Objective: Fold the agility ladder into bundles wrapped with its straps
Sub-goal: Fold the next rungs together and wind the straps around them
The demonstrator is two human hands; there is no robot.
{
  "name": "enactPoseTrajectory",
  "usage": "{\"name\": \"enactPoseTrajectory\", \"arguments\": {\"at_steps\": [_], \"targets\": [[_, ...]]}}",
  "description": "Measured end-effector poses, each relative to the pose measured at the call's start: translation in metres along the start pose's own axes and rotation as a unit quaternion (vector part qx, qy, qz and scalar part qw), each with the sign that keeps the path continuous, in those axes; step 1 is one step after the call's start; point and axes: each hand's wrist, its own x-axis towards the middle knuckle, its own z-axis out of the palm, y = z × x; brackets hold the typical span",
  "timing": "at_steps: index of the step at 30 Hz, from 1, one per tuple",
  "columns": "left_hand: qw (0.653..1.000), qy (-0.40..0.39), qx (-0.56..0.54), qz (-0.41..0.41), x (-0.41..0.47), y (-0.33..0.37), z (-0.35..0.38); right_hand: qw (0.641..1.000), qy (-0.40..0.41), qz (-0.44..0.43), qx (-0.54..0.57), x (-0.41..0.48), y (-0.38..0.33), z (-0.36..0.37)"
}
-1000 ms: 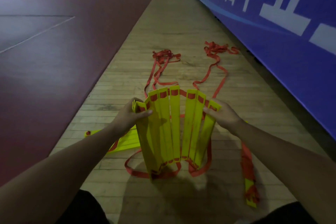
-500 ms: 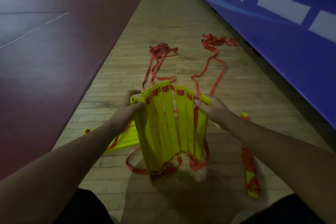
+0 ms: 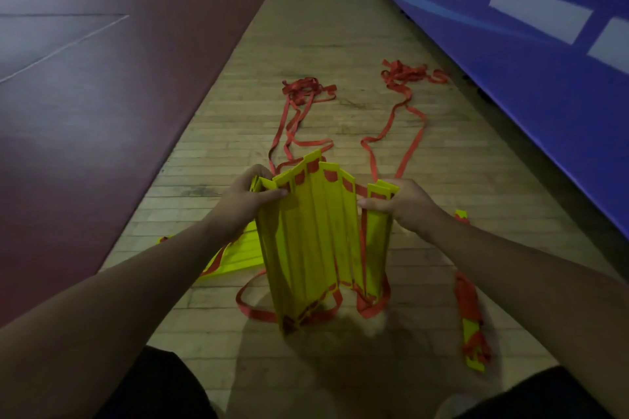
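Note:
Several yellow ladder rungs (image 3: 320,241) stand on end side by side in front of me, joined by red straps. My left hand (image 3: 248,204) grips the leftmost rungs near their top. My right hand (image 3: 405,204) grips the rightmost rungs near their top. Red strap loops (image 3: 258,311) hang out at the bottom of the stack. Two long red straps (image 3: 412,143) trail away over the wooden floor and end in tangled heaps (image 3: 306,90).
A wrapped yellow-and-red bundle (image 3: 471,316) lies on the floor at my right. More yellow rungs (image 3: 235,255) lie flat behind my left forearm. A blue banner wall (image 3: 510,44) runs along the right. Dark red court flooring (image 3: 85,78) borders the wooden strip on the left.
My two hands have come closer together, squeezing the fanned rungs into a tighter stack. The camera has tilted slightly downward.

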Motion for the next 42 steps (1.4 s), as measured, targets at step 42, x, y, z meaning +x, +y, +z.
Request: {"name": "enactPoseTrajectory", "arguments": {"at_steps": [42], "targets": [[0.994, -0.064, 0.054, 0.065, 0.007, 0.002, -0.010, 0.964, 0.254, 0.074, 0.027, 0.014, 0.003, -0.008]]}}
